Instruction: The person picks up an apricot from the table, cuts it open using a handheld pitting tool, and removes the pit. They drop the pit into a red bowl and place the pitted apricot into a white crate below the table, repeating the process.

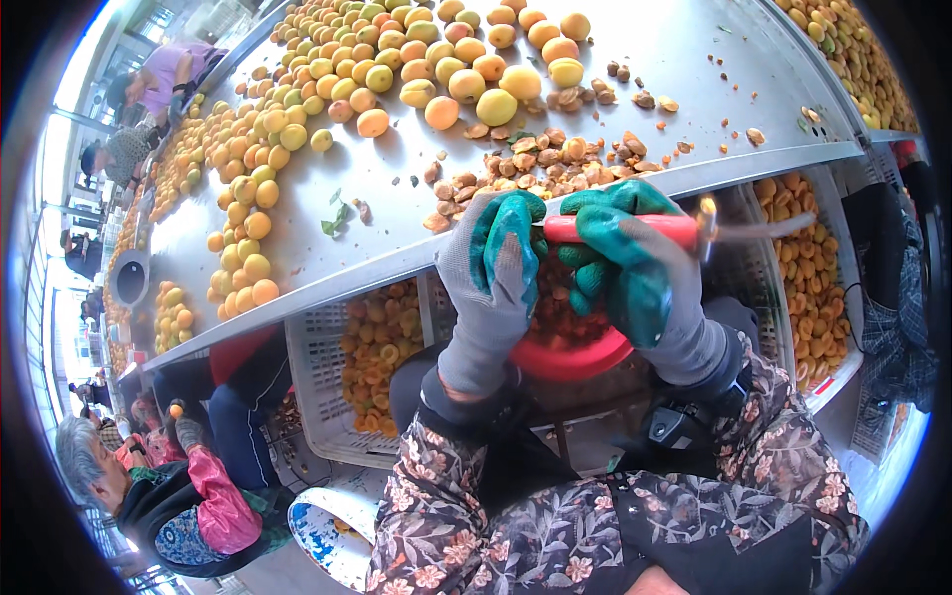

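My right hand (635, 266), in a grey glove with a green coated palm, wraps round a red-handled tool (654, 230). Its metal shank points right and is blurred. My left hand (504, 253), gloved alike, is closed close by the handle's left end; what its fingers hold, if anything, is hidden. Both hands are raised at the table edge, above a red basin (570, 359) of dark reddish contents. Just beyond them, a heap of brown apricot pits (540, 164) lies on the metal table (684, 59). Whole apricots (441, 111) spread farther back.
White crates of halved apricots (377, 347) stand under the table at left, and more halves (808, 278) at right. A white bucket (332, 531) stands at my left. A co-worker (188, 496) sits farther left; other people stand along the table.
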Demonstrator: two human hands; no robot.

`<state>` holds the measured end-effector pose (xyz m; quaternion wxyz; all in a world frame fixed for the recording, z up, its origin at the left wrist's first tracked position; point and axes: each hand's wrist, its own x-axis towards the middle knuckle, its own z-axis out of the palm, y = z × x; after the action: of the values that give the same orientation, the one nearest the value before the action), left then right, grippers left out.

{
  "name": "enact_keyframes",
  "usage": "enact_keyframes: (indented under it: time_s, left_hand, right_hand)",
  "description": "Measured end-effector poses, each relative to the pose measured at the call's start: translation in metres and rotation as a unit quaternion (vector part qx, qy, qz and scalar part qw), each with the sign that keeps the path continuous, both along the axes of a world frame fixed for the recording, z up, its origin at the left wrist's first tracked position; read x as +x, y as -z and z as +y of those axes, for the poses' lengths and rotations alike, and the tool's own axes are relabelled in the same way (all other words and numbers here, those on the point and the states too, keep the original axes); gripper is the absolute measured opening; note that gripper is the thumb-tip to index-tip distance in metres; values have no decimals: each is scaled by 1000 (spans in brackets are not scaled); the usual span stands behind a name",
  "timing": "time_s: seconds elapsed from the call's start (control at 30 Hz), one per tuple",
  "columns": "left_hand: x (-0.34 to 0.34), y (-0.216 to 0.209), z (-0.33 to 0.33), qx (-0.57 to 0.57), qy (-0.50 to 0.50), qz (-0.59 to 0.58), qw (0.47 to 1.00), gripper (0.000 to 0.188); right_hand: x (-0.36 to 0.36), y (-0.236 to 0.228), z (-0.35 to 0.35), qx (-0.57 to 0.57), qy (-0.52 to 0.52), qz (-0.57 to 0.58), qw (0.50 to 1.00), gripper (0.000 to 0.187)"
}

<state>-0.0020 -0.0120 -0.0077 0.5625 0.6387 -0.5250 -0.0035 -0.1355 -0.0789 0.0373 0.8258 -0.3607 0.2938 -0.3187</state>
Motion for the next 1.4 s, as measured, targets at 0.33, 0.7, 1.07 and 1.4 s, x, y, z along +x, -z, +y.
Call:
enact_keyframes:
  time_s: [0.33, 0.7, 1.07, 1.4]
  left_hand:
    - [9, 27, -5, 21, -95, -275, 957, 43]
    - [8, 19, -9, -46, -52, -228, 971, 33]
    - [-16, -7, -9, -14, 47, 211, 976, 25]
    - [11, 2, -1, 49, 239, 715, 655, 44]
  right_hand:
    - [0, 19, -9, 43, -38, 13, 998, 26]
    - [0, 33, -21, 219, -76, -68, 970, 17]
    - [-10, 7, -11, 35, -24, 23, 999, 19]
    - [-13, 9, -38, -102, 80, 24, 991, 18]
